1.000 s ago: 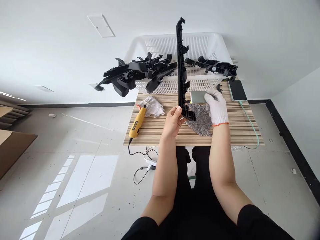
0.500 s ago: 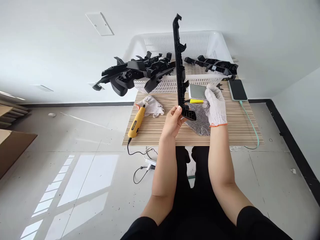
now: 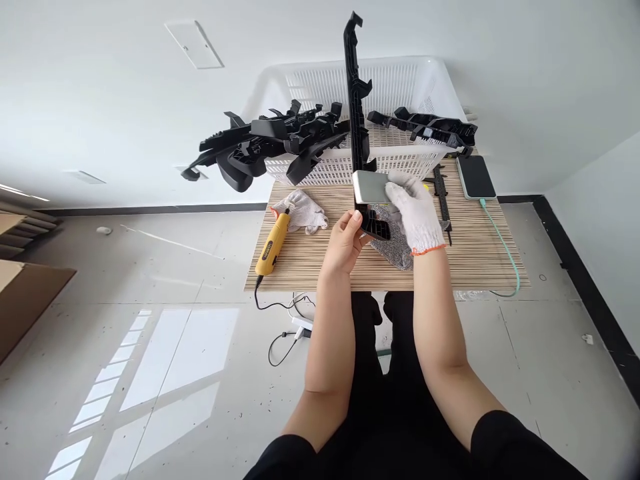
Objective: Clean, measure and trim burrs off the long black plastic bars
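My bare left hand (image 3: 345,239) is closed around the lower end of a long black plastic trim piece (image 3: 356,113), which stands upright with clips along its side. In my right hand (image 3: 413,207), which wears a white knitted glove with an orange cuff, is a flat grey-and-white rectangular block (image 3: 371,187). The block lies across the front of the trim piece just above my left hand, hiding part of it; whether the two touch I cannot tell. Beneath both hands a grey speckled cloth (image 3: 397,248) rests on the table.
Behind stands a white plastic basket (image 3: 400,160) with black plastic parts (image 3: 260,143) hanging over its left rim and more black parts (image 3: 435,128) at right. The slatted table (image 3: 320,270) also bears a yellow corded tool (image 3: 273,245), a glove (image 3: 301,212), calipers (image 3: 442,199) and a charging phone (image 3: 476,177).
My right hand has brought the block left and toward me, from beside the trim piece to across its front. The calipers now show more fully. My left hand has stayed nearly still.
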The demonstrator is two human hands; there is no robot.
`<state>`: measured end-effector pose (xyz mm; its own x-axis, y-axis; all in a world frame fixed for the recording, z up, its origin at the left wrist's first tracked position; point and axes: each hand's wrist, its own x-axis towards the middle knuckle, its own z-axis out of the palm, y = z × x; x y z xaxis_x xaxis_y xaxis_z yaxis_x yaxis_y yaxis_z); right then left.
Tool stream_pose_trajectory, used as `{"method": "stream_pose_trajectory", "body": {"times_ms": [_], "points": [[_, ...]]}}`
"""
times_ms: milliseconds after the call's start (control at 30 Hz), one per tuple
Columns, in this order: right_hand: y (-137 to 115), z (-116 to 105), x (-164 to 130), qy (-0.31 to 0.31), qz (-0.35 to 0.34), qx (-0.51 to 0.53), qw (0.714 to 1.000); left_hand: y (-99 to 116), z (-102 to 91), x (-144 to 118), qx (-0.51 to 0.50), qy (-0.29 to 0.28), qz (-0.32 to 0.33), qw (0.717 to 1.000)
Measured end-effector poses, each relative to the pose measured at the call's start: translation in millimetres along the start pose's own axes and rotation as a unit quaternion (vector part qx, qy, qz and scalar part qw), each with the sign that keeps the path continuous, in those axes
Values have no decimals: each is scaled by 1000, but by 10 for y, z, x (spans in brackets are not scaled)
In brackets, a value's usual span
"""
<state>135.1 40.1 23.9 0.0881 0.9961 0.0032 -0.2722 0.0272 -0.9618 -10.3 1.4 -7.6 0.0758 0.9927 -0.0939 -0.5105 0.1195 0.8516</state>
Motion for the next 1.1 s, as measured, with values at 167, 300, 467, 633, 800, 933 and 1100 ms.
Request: {"method": "stream_pose_trajectory", "body": {"times_ms": [167,300,467,633,800,933,1100], "points": [[15,-252,112,126,3,11,992,33,0,-6,-4,-15,-5,1000],[-44,-118,48,34,6,133,990,10,56,-7,-8,-13,-5,1000],[-22,24,-31,-36,30,-6,999,-15,31,4,4,-1,0,1000],[39,-385,111,84,7,-75,994,46,-35,-11,15,2,-3,1000],[-68,-381,84,94,38,41,994,29,44,-8,14,1,-6,1000],[-76,-58,-28,-29,30,-1,999,-24,87,6,9,1,-6,1000],[-84,-274,-16,9,25,-94,995,6,26,-12,23,9,0,1000]]}}
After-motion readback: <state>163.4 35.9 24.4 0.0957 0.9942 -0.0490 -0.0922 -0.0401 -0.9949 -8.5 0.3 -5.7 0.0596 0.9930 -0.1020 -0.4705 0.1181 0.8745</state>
